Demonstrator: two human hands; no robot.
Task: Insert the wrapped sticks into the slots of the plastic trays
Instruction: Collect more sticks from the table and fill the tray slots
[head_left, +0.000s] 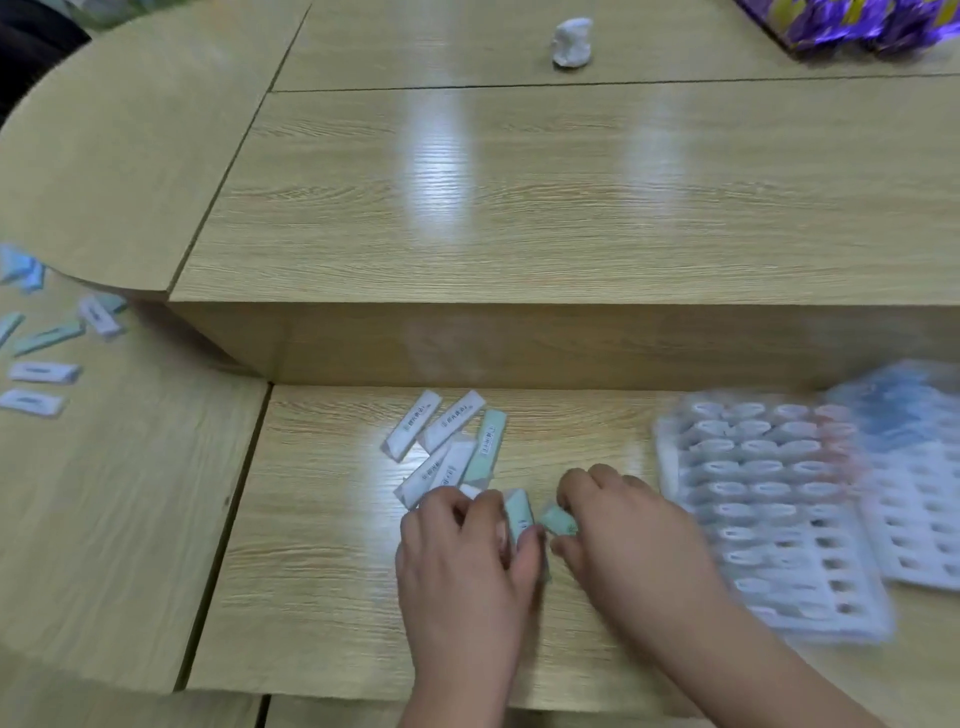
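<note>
I see left hand (457, 551) gripping a green stick (519, 512), long axis pointing away from me. Right hand (623, 525) pinches a second stick (558, 521). Tray (670, 478) sits just right of it, so I judge right inserts first.

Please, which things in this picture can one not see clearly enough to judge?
All in the head view:
- trays: motion blur, so the filled slots cannot be counted.
- loose sticks: the print is too small to read.
- green stick in the left hand and second green stick in the right hand: mostly hidden by the fingers.
- purple bag: cut off by the top edge.
</note>
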